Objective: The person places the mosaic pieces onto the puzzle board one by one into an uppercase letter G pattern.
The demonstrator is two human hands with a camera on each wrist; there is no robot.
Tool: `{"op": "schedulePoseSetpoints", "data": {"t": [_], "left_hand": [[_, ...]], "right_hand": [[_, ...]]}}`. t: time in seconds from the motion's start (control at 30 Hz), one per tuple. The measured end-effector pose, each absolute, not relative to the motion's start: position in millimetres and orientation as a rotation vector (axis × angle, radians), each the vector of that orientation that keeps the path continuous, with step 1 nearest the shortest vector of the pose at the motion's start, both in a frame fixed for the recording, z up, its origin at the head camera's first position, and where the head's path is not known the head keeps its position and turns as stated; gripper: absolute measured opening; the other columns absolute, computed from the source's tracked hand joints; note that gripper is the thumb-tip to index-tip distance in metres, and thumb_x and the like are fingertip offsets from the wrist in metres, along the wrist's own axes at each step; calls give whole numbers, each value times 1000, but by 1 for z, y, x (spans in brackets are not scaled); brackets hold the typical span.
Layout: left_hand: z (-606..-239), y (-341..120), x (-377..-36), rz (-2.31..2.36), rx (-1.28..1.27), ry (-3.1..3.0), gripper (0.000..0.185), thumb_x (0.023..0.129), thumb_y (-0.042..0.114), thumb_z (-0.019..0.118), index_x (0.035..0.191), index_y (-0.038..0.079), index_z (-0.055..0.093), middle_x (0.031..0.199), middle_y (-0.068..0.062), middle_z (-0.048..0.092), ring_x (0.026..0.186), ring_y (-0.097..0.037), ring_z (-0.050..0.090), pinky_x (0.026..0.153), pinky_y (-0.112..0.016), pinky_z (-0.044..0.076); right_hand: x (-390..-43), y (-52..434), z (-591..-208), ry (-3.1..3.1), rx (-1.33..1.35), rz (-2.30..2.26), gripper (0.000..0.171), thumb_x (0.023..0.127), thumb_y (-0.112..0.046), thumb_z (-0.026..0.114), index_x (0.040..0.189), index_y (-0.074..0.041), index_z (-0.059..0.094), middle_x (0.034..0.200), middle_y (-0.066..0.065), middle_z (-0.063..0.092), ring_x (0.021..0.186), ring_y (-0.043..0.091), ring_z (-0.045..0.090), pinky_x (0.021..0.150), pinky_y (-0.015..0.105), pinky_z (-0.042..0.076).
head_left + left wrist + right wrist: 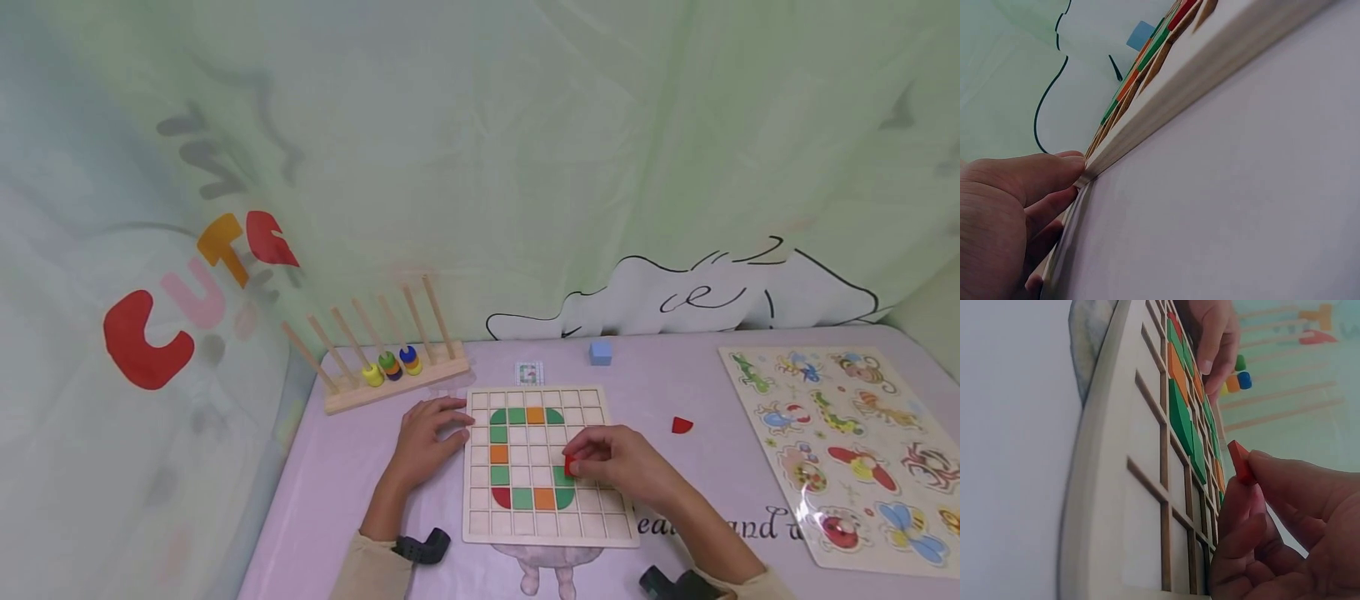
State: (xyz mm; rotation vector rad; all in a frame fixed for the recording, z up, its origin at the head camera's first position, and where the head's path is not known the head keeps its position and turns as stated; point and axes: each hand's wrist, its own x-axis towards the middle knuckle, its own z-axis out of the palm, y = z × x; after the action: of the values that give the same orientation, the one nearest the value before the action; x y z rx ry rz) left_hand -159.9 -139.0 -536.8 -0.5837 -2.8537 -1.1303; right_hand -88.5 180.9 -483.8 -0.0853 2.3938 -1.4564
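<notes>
A wooden grid board (551, 536) lies on the table, with green, orange and red tiles set in a ring of its cells. My right hand (626, 462) pinches a small red tile (1241, 464) between thumb and fingers, above the board's right part near a green tile (1198, 456). Its exact outline is partly hidden by the fingers. Against the board's left edge, my left hand (429, 437) rests with extended fingers; the thumb and fingertips (1072, 167) touch the rim. A red quarter-round tile (682, 425) lies loose to the right of the board.
Behind the board are a small pattern card (529, 373) and a blue cube (600, 353). A pegged wooden stand (405, 386) with several coloured beads stands at the back left. At the right lies an insect picture puzzle (847, 433). A curtain (480, 167) hangs behind the table.
</notes>
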Motion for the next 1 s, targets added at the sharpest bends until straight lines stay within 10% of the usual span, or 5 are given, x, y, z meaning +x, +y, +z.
{"op": "schedulePoseSetpoints", "data": {"t": [1.0], "left_hand": [[-538, -140, -160, -1107, -600, -2850, 16, 93, 28, 71, 108, 27, 78, 139, 6, 65, 142, -22, 48, 119, -56, 27]], "right_hand": [[-84, 176, -483, 2452, -53, -1367, 17, 88, -16, 79, 103, -12, 73, 88, 1, 68, 84, 17, 61, 71, 21, 53]]}}
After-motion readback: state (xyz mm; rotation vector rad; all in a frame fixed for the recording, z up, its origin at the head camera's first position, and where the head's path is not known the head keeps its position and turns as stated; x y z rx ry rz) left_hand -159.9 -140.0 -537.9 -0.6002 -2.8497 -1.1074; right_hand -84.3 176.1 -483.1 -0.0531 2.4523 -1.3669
